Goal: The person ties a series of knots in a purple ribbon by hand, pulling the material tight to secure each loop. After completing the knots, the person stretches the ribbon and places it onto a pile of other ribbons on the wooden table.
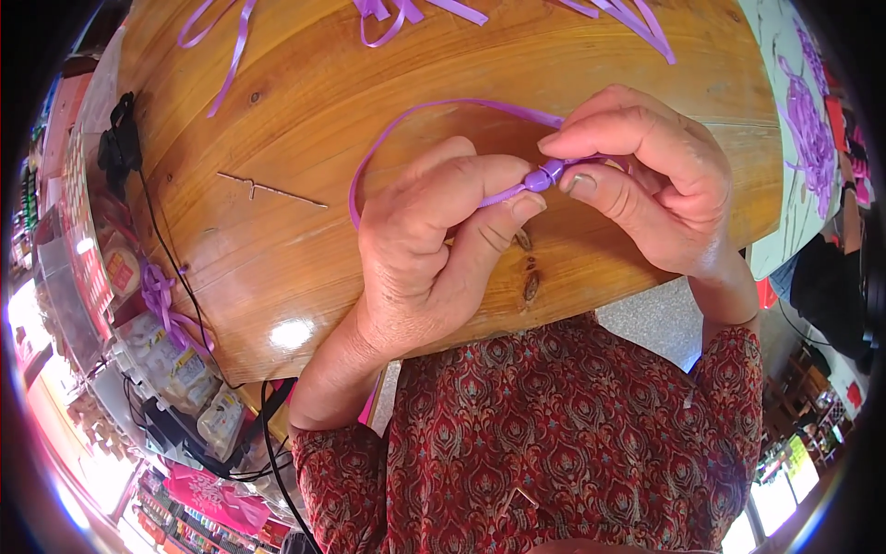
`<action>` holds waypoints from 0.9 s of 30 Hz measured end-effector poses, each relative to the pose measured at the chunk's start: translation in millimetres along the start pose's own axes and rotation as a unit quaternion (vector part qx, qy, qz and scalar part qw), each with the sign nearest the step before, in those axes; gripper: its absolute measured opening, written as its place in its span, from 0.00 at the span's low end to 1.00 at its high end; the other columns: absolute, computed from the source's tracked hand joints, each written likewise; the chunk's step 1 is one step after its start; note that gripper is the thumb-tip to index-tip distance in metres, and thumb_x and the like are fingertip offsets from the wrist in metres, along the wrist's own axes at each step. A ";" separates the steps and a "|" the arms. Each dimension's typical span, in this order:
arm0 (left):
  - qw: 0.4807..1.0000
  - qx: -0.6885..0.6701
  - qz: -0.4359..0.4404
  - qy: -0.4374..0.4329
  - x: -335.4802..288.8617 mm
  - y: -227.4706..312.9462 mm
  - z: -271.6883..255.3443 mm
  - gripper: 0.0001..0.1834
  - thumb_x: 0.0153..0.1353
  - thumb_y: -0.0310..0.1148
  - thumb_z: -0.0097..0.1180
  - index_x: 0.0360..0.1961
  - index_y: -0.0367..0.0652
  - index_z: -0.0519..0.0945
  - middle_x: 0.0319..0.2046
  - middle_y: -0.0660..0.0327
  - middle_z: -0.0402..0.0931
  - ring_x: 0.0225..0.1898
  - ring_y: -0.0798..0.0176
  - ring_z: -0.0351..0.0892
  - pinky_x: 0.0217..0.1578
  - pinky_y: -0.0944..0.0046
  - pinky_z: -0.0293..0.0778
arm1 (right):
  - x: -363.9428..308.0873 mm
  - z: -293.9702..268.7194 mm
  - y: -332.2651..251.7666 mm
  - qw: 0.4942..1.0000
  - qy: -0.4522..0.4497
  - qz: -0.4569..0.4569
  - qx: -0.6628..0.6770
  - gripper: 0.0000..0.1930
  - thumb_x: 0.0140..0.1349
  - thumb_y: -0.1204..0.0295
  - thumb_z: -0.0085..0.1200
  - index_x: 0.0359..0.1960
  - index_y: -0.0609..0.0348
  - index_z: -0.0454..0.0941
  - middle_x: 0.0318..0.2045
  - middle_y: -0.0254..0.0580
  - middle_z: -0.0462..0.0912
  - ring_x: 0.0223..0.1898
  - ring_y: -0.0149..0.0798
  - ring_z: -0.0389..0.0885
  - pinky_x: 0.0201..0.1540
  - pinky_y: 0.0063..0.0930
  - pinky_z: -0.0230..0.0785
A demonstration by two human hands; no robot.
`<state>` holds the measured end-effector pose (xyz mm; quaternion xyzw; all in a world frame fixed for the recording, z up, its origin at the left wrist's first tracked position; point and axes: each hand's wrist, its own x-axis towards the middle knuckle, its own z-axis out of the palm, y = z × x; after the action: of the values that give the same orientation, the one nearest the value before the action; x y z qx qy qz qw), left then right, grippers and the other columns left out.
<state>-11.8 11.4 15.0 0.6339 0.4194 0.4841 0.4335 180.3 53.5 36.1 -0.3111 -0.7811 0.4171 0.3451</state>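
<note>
Over the wooden table, a purple ribbon [406, 115] loops between my two hands. A small shiny purple clasp [543, 177] sits on it, in the gap between my fingertips. My left hand [425, 240] pinches the ribbon and the clasp's left end between thumb and forefinger. On the other side, my right hand [646, 171] is closed with thumb and forefinger on the ribbon just beyond the clasp. The ribbon's far end runs into the right fingers, where part of it is hidden. A thin twisted wire [272, 189] lies on the table left of my left hand.
More purple ribbons [397, 14] lie along the far side of the wooden table [305, 111]. A heap of purple ribbons [809, 134] rests on a pale surface at the right. Along the left edge are a black cable [166, 240] and packaged goods [171, 360].
</note>
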 end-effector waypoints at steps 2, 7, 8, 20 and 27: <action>1.000 -0.009 0.014 0.013 -2.3 -2.2 1.3 0.08 0.50 0.18 0.61 0.33 0.36 0.78 0.20 0.62 0.69 0.19 0.67 0.64 0.20 0.69 0.60 | 3.3 -1.1 -7.1 0.999 -0.001 -0.007 -0.040 0.13 0.50 0.82 0.60 0.39 0.67 0.78 0.32 0.43 0.77 0.26 0.29 0.73 0.26 0.18 0.62; 1.000 -0.001 -0.004 -0.016 0.1 0.9 -0.7 0.08 0.50 0.20 0.61 0.33 0.35 0.78 0.19 0.62 0.68 0.19 0.68 0.63 0.20 0.69 0.60 | 2.1 0.6 3.5 0.989 0.021 -0.107 -0.097 0.17 0.47 0.80 0.62 0.41 0.67 0.78 0.32 0.45 0.78 0.27 0.36 0.76 0.28 0.22 0.67; 0.999 0.010 -0.008 -0.031 0.5 1.8 -1.6 0.08 0.51 0.21 0.62 0.33 0.35 0.78 0.19 0.63 0.67 0.19 0.68 0.62 0.20 0.69 0.60 | 1.4 0.6 4.1 0.987 0.024 -0.122 -0.104 0.17 0.46 0.81 0.62 0.41 0.67 0.78 0.31 0.46 0.78 0.28 0.38 0.76 0.28 0.24 0.68; 0.995 0.074 0.054 -0.033 3.4 -4.5 -5.8 0.07 0.54 0.23 0.60 0.34 0.33 0.77 0.23 0.61 0.69 0.21 0.68 0.65 0.21 0.70 0.63 | -1.1 5.8 10.6 0.978 0.040 -0.154 -0.137 0.15 0.43 0.80 0.63 0.36 0.70 0.79 0.29 0.47 0.77 0.26 0.38 0.75 0.25 0.24 0.67; 0.992 0.091 0.086 -0.030 4.0 -3.4 -3.7 0.05 0.54 0.23 0.60 0.31 0.35 0.77 0.23 0.60 0.71 0.23 0.66 0.68 0.22 0.69 0.65 | 0.6 7.6 13.3 0.969 0.035 -0.173 -0.174 0.19 0.39 0.77 0.64 0.37 0.71 0.79 0.27 0.46 0.76 0.24 0.37 0.74 0.24 0.25 0.66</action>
<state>-15.1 16.6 13.4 0.7183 0.3928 0.4603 0.3433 176.5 56.7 21.6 -0.2409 -0.8711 0.1977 0.3796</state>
